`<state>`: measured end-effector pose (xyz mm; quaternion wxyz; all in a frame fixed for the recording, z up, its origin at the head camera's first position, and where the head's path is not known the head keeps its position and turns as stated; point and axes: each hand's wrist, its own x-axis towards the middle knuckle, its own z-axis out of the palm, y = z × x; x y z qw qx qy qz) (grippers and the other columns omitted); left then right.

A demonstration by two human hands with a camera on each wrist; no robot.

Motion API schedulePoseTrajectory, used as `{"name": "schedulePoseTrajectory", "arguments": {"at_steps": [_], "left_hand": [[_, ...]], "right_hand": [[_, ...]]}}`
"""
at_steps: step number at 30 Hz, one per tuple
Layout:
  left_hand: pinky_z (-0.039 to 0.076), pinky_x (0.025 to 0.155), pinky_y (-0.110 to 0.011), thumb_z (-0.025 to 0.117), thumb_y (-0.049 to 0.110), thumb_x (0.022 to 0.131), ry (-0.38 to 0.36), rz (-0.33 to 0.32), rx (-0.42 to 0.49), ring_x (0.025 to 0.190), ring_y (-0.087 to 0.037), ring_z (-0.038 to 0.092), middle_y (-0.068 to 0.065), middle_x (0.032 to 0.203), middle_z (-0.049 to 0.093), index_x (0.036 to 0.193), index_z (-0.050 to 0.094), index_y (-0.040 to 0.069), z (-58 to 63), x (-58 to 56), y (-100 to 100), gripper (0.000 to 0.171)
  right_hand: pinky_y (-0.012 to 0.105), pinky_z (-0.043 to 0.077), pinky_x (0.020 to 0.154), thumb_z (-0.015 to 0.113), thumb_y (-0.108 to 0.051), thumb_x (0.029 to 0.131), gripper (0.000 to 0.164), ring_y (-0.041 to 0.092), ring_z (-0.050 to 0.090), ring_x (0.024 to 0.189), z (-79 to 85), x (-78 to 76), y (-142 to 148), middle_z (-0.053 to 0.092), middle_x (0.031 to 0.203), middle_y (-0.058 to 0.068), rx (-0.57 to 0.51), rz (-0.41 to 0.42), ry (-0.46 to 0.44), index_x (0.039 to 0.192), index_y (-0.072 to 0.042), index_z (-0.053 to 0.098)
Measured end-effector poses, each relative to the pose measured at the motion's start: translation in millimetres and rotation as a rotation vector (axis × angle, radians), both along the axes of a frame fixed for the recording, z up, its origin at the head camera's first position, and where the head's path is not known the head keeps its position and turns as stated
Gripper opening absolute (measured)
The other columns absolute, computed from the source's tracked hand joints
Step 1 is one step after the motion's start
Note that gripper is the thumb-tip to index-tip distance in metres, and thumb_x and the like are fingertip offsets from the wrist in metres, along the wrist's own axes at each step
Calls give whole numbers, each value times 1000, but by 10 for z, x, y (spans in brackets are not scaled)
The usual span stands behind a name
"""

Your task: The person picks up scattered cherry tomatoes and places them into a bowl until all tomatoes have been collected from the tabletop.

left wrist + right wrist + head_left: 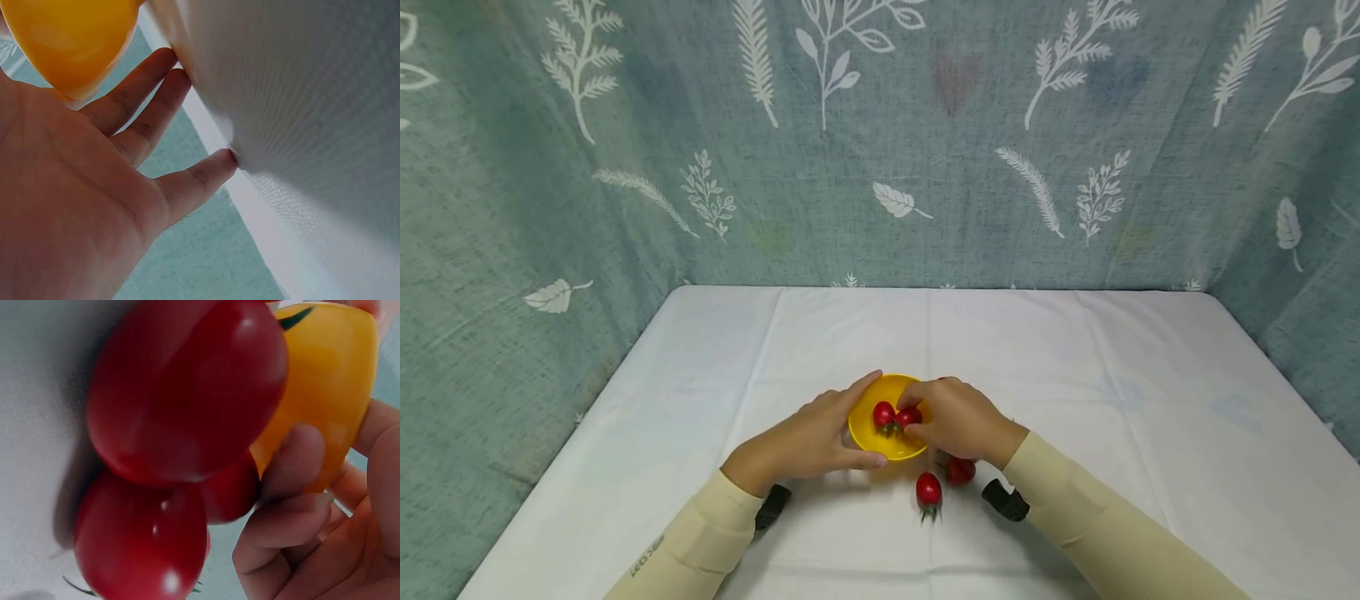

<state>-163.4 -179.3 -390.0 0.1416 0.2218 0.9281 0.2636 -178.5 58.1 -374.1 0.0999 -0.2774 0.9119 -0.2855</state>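
A yellow bowl (868,442) stands on the white-covered table, two red cherry tomatoes inside it. My left hand (816,429) spans the bowl's left side in the head view, thumb along the near rim and index fingertip at the far rim. Its other fingers (147,125) are straight, tips on the cloth in the left wrist view. Reaching over the right rim, my right hand (962,417) pinches one cherry tomato (910,417) in the bowl between thumb and index finger. The other tomato (883,414) touches it on the left, green stem toward me.
On the cloth (820,533) near the bowl lie a cherry tomato (928,490) and another (960,472) partly under my right hand. Several tomatoes (187,394) loom close in the right wrist view. Leaf-patterned curtains (880,233) border the table's back and sides.
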Motion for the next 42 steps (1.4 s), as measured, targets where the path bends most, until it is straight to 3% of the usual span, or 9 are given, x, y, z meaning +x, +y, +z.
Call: {"name": "schedulePoseTrajectory", "arguments": {"at_steps": [6, 16, 27, 32, 42], "left_hand": [[45, 105, -51, 75, 67, 76, 4, -14, 5, 129, -26, 47, -2, 151, 48, 162, 14, 31, -9, -2, 9, 111], [43, 106, -49, 75, 68, 75, -2, -1, 3, 130, -25, 47, 0, 152, 47, 161, 13, 34, -4, -1, 0, 112], [42, 108, -51, 75, 68, 76, -3, -6, 13, 132, -26, 45, 1, 153, 45, 161, 12, 33, -12, -5, 4, 111], [42, 108, -51, 75, 68, 77, -1, -10, 15, 133, -27, 45, 0, 154, 44, 162, 12, 33, -16, -9, 1, 111], [43, 107, -56, 77, 61, 79, 9, -17, 23, 130, -31, 47, -7, 152, 48, 162, 16, 28, -15, -4, 6, 109]], "right_hand": [[33, 53, 81, 78, -16, 87, 21, 16, 60, 87, -2, -26, -34, 73, 108, 1, 23, -22, -31, 107, -13, 73], [34, 54, 83, 78, -17, 87, 22, 14, 59, 85, -17, -43, -60, 73, 108, 1, 27, -25, -34, 108, -13, 73], [40, 54, 91, 79, -20, 87, 29, 18, 64, 99, -19, -40, -53, 73, 115, 3, 43, -30, -16, 114, -11, 73], [39, 56, 88, 78, -24, 88, 29, 19, 64, 98, -6, -12, -16, 74, 114, 2, 24, -38, 24, 114, -12, 73], [37, 57, 89, 78, -23, 88, 30, 20, 67, 99, 46, 67, 211, 74, 113, -1, -77, -50, 195, 116, -14, 73]]}}
